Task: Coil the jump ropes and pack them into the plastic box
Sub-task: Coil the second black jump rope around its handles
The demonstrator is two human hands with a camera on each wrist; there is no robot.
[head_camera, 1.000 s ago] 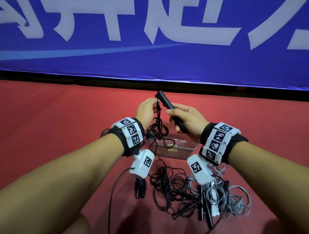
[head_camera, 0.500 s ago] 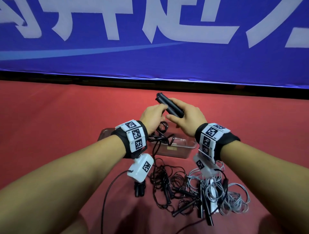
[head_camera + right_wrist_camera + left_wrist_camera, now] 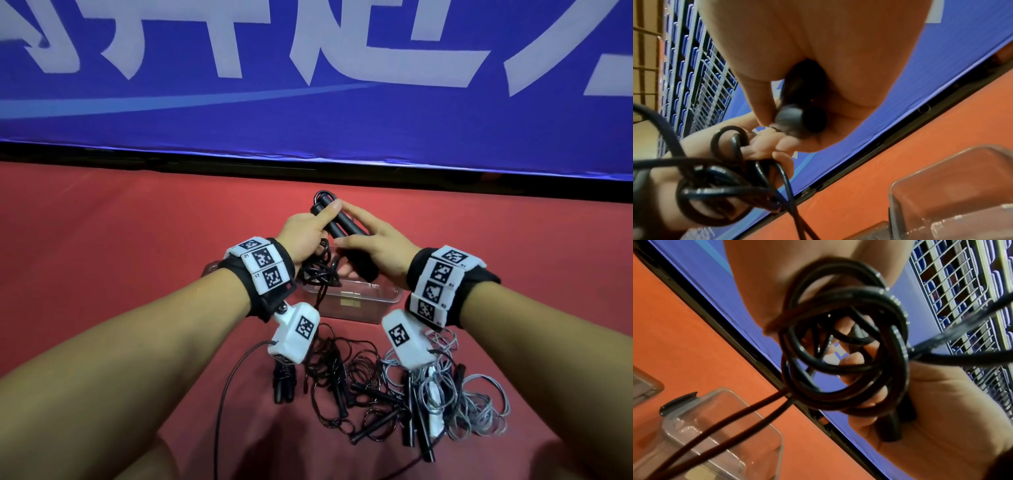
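Observation:
A black jump rope is held in both hands above the clear plastic box (image 3: 359,303). Its two handles (image 3: 342,228) lie side by side, gripped by my right hand (image 3: 358,236) between thumb and fingers. My left hand (image 3: 317,222) lays its index finger across the handles' far end, and its other fingers hold the coiled black cord (image 3: 318,272). The left wrist view shows the coil (image 3: 842,353) in loose loops, with two strands running down toward the box (image 3: 715,434). In the right wrist view the handles' butt ends (image 3: 799,121) show under my thumb.
A tangle of black jump ropes (image 3: 359,394) and a grey one (image 3: 476,394) lies on the red floor near me, in front of the box. A blue banner (image 3: 308,85) stands behind the box. A camera cable (image 3: 226,394) trails on the floor at the left.
The handles have come together and tipped from upright to slanting. My left hand has shifted from pinching the cord at the handle's top to laying its index finger over both handles.

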